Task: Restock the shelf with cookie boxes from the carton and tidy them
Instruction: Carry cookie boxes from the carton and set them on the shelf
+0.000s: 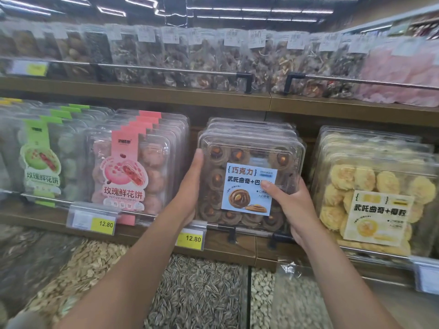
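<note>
A clear plastic box of chocolate cookies [240, 167] with a blue label stands upright at the front of a row of like boxes on the middle shelf [225, 245]. My left hand [192, 186] lies flat along the box's left side, fingers straight and pointing up. My right hand [292, 203] grips the box's lower right corner, with the thumb over the label and the fingers behind the edge. The carton is out of view.
Pink rose-cake packs [133, 167] and green ones [42, 160] stand to the left, yellow cookie boxes [375, 193] to the right. A rail with price tags [190, 238] runs along the shelf front. Bagged dried goods fill the upper shelf [166, 55]. Bins of seeds [197, 293] lie below.
</note>
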`<act>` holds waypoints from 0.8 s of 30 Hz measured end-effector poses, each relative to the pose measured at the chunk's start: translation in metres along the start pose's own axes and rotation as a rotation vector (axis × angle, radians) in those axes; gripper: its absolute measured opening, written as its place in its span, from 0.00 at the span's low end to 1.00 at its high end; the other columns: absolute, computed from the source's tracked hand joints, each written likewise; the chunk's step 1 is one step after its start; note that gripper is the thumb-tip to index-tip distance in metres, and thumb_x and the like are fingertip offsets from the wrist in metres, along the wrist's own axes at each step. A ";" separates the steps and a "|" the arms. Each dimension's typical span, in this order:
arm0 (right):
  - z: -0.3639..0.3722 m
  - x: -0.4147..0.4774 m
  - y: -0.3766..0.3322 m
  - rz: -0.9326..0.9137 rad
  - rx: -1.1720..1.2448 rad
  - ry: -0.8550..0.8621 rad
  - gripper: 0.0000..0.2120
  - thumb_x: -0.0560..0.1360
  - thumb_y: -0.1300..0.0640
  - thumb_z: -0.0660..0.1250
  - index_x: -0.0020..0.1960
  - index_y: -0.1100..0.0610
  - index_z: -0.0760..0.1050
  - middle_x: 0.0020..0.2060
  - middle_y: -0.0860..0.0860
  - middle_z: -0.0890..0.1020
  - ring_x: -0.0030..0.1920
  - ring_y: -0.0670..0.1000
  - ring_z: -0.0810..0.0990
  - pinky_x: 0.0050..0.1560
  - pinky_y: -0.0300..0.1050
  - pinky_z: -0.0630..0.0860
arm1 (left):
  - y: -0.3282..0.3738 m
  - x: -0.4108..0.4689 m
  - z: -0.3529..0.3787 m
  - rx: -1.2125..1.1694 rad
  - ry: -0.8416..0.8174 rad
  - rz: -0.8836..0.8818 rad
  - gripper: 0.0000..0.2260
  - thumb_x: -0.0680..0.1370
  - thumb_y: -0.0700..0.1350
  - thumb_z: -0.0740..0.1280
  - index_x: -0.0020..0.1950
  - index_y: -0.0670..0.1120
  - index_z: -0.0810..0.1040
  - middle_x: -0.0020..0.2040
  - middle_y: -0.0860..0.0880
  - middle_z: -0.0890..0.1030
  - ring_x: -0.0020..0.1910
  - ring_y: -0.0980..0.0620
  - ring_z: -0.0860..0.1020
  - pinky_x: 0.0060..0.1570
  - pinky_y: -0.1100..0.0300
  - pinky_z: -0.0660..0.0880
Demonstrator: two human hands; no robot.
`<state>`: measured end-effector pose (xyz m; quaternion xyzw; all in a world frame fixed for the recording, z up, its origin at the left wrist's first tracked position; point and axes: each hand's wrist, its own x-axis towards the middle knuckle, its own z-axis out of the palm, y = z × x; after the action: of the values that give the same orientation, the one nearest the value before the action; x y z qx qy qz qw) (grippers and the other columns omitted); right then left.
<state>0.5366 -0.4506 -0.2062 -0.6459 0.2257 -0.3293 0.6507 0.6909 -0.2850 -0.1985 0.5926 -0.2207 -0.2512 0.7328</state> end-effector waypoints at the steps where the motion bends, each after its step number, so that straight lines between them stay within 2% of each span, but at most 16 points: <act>1: 0.000 0.000 0.000 0.000 0.002 0.001 0.31 0.70 0.54 0.82 0.70 0.46 0.74 0.55 0.44 0.87 0.53 0.44 0.87 0.51 0.44 0.82 | -0.001 0.000 -0.001 0.009 -0.014 0.027 0.38 0.73 0.77 0.64 0.73 0.54 0.78 0.67 0.48 0.84 0.67 0.46 0.82 0.71 0.42 0.74; 3: 0.000 0.000 0.000 0.006 0.013 -0.001 0.32 0.70 0.54 0.82 0.70 0.47 0.74 0.55 0.44 0.87 0.53 0.45 0.87 0.52 0.45 0.83 | -0.005 0.000 -0.003 0.039 -0.010 0.079 0.32 0.74 0.71 0.71 0.73 0.56 0.77 0.67 0.49 0.84 0.68 0.46 0.81 0.72 0.39 0.73; 7: 0.001 0.000 0.000 0.003 0.013 -0.006 0.31 0.70 0.54 0.82 0.69 0.46 0.74 0.55 0.44 0.87 0.53 0.45 0.87 0.48 0.41 0.83 | -0.007 0.000 -0.005 0.068 0.035 0.105 0.28 0.71 0.63 0.78 0.69 0.58 0.78 0.62 0.52 0.87 0.64 0.49 0.84 0.71 0.41 0.75; 13: 0.001 0.001 0.001 0.008 0.001 0.001 0.32 0.69 0.52 0.82 0.70 0.45 0.74 0.56 0.44 0.87 0.55 0.46 0.87 0.55 0.49 0.83 | -0.005 -0.001 -0.003 0.063 0.063 0.100 0.25 0.73 0.57 0.80 0.68 0.55 0.79 0.60 0.51 0.87 0.62 0.48 0.85 0.69 0.41 0.76; 17: 0.001 0.000 0.001 -0.024 -0.017 0.020 0.33 0.70 0.53 0.82 0.71 0.46 0.73 0.57 0.43 0.86 0.53 0.42 0.86 0.45 0.37 0.82 | -0.003 -0.002 0.001 0.070 0.090 0.114 0.22 0.75 0.55 0.77 0.68 0.55 0.79 0.59 0.52 0.88 0.59 0.51 0.85 0.66 0.46 0.79; 18: 0.001 0.000 0.001 -0.028 -0.031 0.032 0.34 0.70 0.52 0.82 0.72 0.46 0.72 0.58 0.43 0.86 0.53 0.42 0.86 0.45 0.36 0.82 | -0.002 -0.002 0.002 0.072 0.101 0.119 0.22 0.75 0.54 0.77 0.68 0.55 0.78 0.59 0.52 0.88 0.59 0.52 0.86 0.65 0.47 0.80; 21: 0.002 -0.001 0.001 -0.021 -0.073 0.057 0.38 0.69 0.49 0.82 0.74 0.45 0.70 0.60 0.43 0.84 0.57 0.43 0.85 0.51 0.41 0.83 | -0.001 -0.003 0.003 0.104 0.131 0.133 0.21 0.77 0.53 0.77 0.68 0.55 0.78 0.58 0.53 0.88 0.58 0.53 0.86 0.63 0.48 0.81; 24: 0.004 -0.007 -0.003 -0.013 -0.140 0.075 0.38 0.70 0.48 0.82 0.75 0.46 0.69 0.61 0.43 0.83 0.57 0.43 0.84 0.50 0.39 0.81 | -0.002 -0.007 0.005 0.161 0.188 0.150 0.19 0.77 0.52 0.77 0.66 0.54 0.79 0.57 0.53 0.88 0.56 0.55 0.86 0.60 0.51 0.82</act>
<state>0.5342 -0.4422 -0.2034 -0.6787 0.2681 -0.3409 0.5927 0.6827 -0.2846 -0.1993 0.6523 -0.2144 -0.1205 0.7170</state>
